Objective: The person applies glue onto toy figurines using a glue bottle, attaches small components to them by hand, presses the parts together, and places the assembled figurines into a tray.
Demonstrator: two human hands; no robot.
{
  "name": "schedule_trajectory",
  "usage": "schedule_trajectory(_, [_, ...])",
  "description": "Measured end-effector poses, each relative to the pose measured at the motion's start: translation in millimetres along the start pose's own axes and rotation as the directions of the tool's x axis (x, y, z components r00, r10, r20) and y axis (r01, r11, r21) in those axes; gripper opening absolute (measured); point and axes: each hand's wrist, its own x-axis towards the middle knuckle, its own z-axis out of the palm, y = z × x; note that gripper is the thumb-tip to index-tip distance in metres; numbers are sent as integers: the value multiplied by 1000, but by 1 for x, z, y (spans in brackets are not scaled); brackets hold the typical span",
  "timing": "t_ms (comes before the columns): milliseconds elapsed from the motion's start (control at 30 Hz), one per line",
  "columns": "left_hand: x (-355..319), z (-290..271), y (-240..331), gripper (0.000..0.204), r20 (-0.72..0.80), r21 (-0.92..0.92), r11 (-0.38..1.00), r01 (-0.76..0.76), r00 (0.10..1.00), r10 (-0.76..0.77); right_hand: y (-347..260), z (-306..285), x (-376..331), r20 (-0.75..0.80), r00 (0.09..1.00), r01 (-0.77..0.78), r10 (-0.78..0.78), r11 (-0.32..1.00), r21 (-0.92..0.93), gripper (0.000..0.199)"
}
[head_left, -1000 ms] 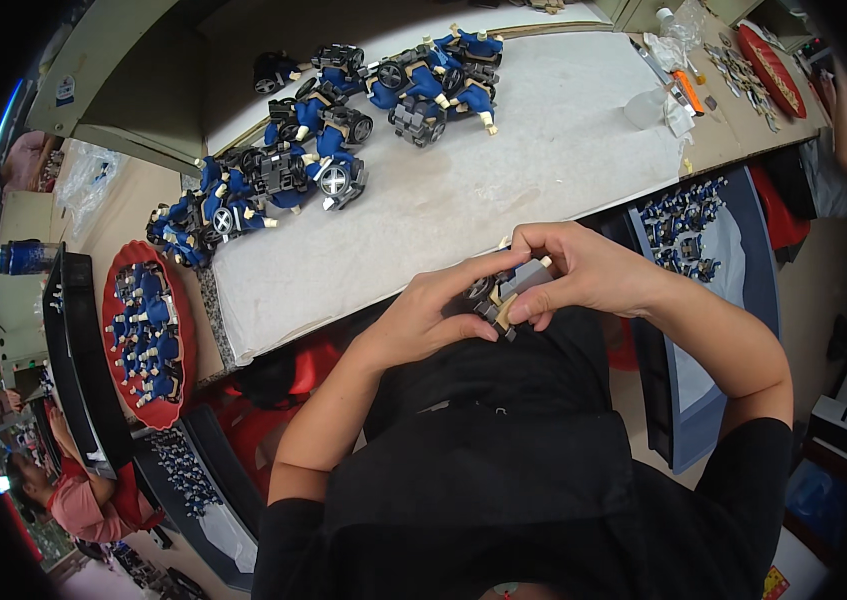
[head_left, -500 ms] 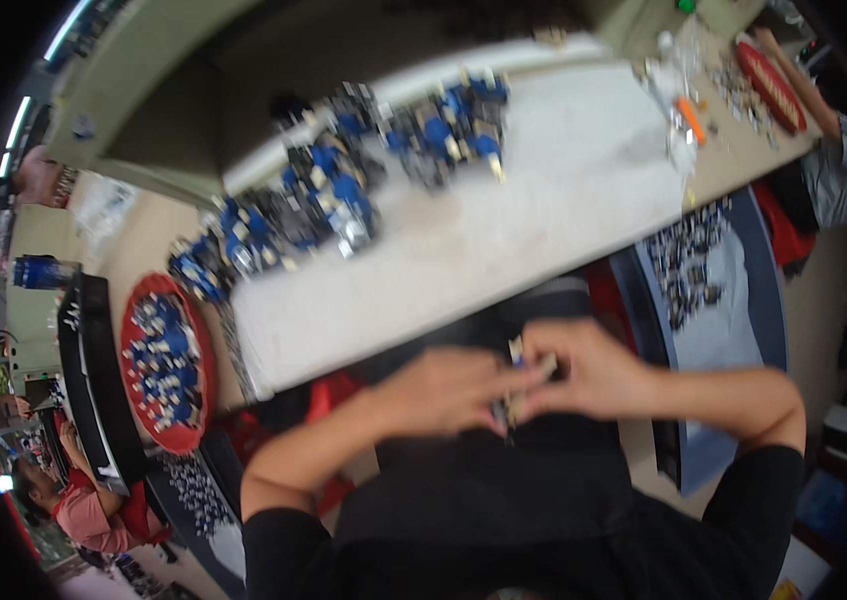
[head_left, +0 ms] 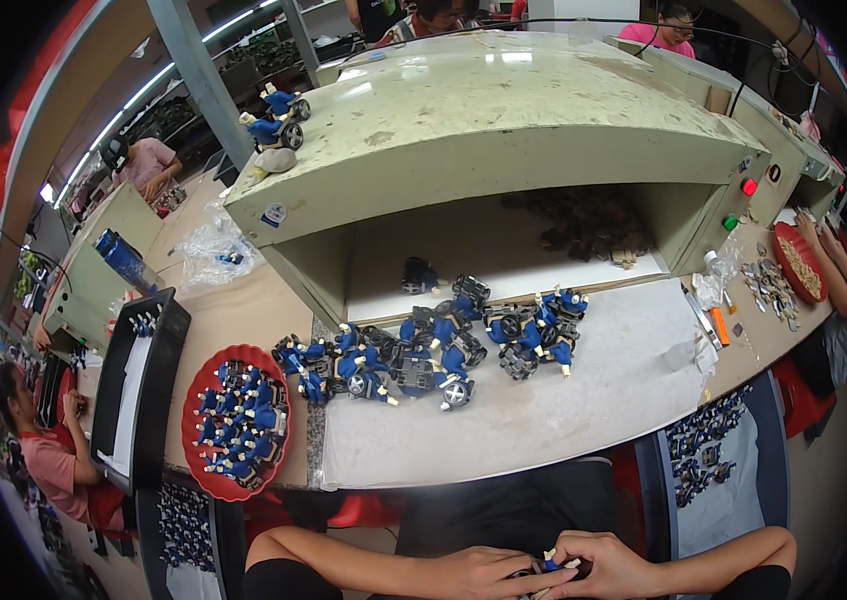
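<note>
Low in the picture, close to my body, both hands are closed round one small toy figure (head_left: 549, 561) in blue with a cream head. My left hand (head_left: 483, 573) holds it from the left, fingers reaching across it. From the other side my right hand (head_left: 605, 566) pinches it between thumb and fingers. The palms hide most of the toy, and something dark shows beneath the fingers. Beyond the hands, a pile of similar blue figures on dark wheeled toys (head_left: 415, 372) lies along the far left of the white work sheet (head_left: 503, 430).
A pale green open-fronted cabinet (head_left: 503, 160) stands behind the sheet. At left are a red basket (head_left: 193, 468) of blue toys and a long black tray (head_left: 160, 345). Trays with toys (head_left: 713, 510) sit low on both sides. Co-workers sit left, right and behind.
The view has swung upward and levelled, so the bench and cabinet show more and my hands appear lower. Both hands stay together on the toy. The earlier frame is blurred.
</note>
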Motion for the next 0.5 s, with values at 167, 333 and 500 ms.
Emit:
schedule_trajectory(167, [-1, 6, -8, 55, -19, 12, 1000, 4, 1000, -3, 4, -5, 3, 3, 1000, -6, 6, 1000, 22, 33])
schedule_trajectory(333, [2, 4, -11, 54, -9, 8, 1000, 28, 1000, -28, 7, -11, 6, -6, 1000, -22, 22, 999, 24, 35])
schedule_trajectory(500, [-17, -3, -4, 62, 9, -119, 954, 274, 961, -275, 11, -5, 32, 169, 982, -105, 82, 986, 131, 29])
